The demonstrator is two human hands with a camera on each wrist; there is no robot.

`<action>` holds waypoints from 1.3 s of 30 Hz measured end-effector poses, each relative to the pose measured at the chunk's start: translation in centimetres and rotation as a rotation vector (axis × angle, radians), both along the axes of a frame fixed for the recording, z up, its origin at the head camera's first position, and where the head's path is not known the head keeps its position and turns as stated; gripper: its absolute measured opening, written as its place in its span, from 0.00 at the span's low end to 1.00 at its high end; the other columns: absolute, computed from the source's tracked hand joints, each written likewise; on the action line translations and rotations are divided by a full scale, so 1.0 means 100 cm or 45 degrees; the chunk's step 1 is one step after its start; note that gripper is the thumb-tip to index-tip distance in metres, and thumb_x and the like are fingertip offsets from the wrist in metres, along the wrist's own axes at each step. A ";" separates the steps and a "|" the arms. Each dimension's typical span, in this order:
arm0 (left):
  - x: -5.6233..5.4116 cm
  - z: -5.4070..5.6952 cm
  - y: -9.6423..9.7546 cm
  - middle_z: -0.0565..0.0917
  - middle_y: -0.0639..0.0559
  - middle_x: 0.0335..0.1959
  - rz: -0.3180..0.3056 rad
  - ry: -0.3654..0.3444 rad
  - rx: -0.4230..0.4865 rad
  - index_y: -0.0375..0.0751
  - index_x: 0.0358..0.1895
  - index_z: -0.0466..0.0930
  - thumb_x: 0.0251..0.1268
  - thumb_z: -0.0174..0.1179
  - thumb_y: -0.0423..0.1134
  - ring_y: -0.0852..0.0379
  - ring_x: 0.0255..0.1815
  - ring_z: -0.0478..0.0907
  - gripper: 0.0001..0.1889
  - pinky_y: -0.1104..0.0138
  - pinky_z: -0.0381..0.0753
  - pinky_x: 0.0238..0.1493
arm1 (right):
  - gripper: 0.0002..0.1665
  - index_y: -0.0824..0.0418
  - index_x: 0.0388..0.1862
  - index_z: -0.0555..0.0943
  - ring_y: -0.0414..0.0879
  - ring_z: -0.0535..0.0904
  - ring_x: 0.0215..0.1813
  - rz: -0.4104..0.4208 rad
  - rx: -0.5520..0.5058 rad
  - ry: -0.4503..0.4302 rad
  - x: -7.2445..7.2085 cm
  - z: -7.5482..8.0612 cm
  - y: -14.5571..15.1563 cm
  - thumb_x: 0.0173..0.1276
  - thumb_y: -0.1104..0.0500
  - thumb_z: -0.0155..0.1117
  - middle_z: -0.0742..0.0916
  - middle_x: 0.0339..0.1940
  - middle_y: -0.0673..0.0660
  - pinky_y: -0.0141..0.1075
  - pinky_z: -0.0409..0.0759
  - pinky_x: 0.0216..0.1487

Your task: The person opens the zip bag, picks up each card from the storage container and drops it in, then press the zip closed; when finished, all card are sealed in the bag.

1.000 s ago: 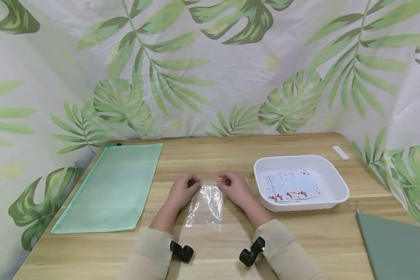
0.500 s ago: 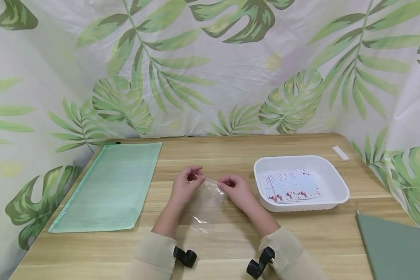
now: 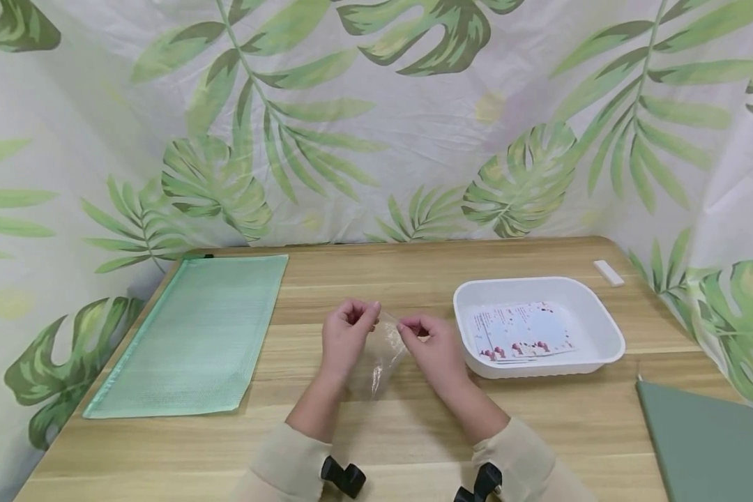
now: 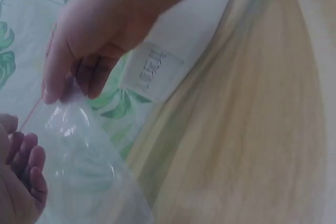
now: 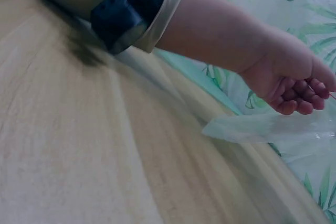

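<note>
A clear plastic bag (image 3: 391, 343) is stretched between both hands above the table, its bottom hanging down and tilted. My left hand (image 3: 344, 336) pinches one end of its top edge between thumb and fingers. At the other end, my right hand (image 3: 437, 346) pinches the same edge. In the left wrist view, a thin pinkish line runs between the fingertips of the right hand (image 4: 100, 30) and the left hand (image 4: 20, 182). The right wrist view shows the left hand (image 5: 289, 80) with its fingers curled and the bag (image 5: 262, 128) hanging below.
Right of the hands, a white tray (image 3: 605, 345) holds printed cards (image 3: 527, 331). A green mesh zip pouch (image 3: 191, 338) lies at left. A dark green flat item (image 3: 705, 439) is at front right, and a small white block (image 3: 609, 272) at back right. A leaf-patterned cloth hangs behind.
Both hands have shifted slightly right, the left one more, and are closer together. The bag has gone from lying nearly flat to being lifted and tilted, still pinched by both hands.
</note>
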State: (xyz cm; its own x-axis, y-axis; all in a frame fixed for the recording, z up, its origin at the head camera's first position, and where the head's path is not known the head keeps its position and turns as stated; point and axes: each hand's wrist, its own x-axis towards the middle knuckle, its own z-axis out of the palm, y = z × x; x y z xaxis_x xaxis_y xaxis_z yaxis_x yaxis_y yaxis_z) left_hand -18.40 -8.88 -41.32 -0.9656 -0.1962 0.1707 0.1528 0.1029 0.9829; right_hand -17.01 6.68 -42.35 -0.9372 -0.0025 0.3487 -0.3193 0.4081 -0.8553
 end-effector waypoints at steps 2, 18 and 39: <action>0.001 0.003 0.002 0.82 0.58 0.22 -0.019 -0.098 0.094 0.36 0.29 0.78 0.65 0.63 0.39 0.63 0.24 0.79 0.10 0.68 0.80 0.33 | 0.05 0.60 0.36 0.88 0.44 0.83 0.37 -0.010 0.121 0.158 0.001 -0.003 -0.001 0.61 0.61 0.70 0.89 0.31 0.53 0.35 0.81 0.42; 0.001 0.014 0.001 0.85 0.55 0.24 -0.017 -0.303 0.480 0.22 0.45 0.80 0.62 0.61 0.27 0.63 0.26 0.84 0.11 0.71 0.85 0.31 | 0.09 0.59 0.39 0.89 0.44 0.87 0.38 -0.016 0.448 0.477 0.001 -0.010 -0.002 0.62 0.56 0.70 0.91 0.34 0.52 0.39 0.83 0.42; 0.003 0.012 0.005 0.84 0.55 0.22 -0.006 -0.151 0.272 0.21 0.39 0.82 0.57 0.65 0.26 0.65 0.22 0.82 0.09 0.73 0.83 0.30 | 0.07 0.58 0.35 0.88 0.39 0.82 0.35 0.052 0.023 -0.217 0.002 0.000 -0.008 0.62 0.57 0.69 0.90 0.32 0.52 0.31 0.80 0.39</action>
State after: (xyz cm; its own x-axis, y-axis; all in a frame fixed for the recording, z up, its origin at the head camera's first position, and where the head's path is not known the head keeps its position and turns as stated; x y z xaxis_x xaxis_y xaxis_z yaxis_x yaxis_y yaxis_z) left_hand -18.08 -8.40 -40.16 -0.9773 -0.2115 0.0112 0.0352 -0.1098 0.9933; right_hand -16.78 5.93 -42.30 -0.9817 -0.0466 0.1846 -0.1871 0.4137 -0.8910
